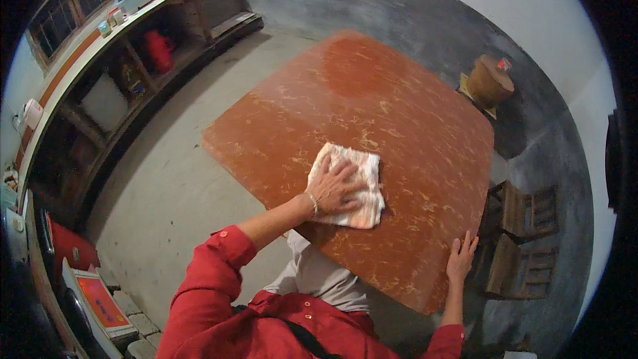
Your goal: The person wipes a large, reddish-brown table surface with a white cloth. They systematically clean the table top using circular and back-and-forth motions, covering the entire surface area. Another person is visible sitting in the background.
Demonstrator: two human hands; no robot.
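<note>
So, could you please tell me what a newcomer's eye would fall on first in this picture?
The large reddish-brown marbled square table fills the middle of the view. On its near part, the left hand presses flat on a pale folded striped cloth, while the right hand rests flat at the table's near right edge. A round wooden stump stands beyond the table's far right side.

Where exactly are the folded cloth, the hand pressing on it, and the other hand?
Folded white striped cloth (364,187): head view, its bare right half.
Left hand (332,185): head view, back of the hand, flat on the cloth.
Right hand (460,258): head view, back of the hand, on the reddish-brown table's edge.
</note>
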